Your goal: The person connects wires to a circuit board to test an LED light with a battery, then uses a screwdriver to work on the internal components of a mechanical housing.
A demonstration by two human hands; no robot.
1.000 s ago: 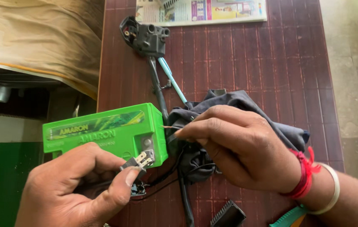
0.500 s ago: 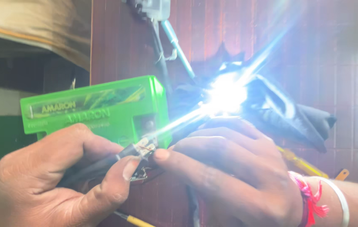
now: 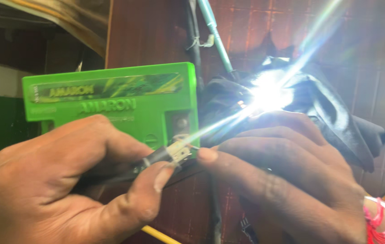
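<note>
Our left hand [image 3: 61, 180] has its grip clamped on a black cable connector [image 3: 174, 152], thumb and forefinger pinching it against the front of the green battery [image 3: 111, 101], right at the terminal [image 3: 182, 123]. Our right hand [image 3: 287, 176] lies over the black cloth [image 3: 337, 117] on the brown bench [image 3: 152, 36], fingertip touching the connector; we cannot tell whether that grip is closed on anything. A bright lamp [image 3: 267, 92] glares just above the right hand, and a yellow wire [image 3: 158, 235] runs below the left.
</note>
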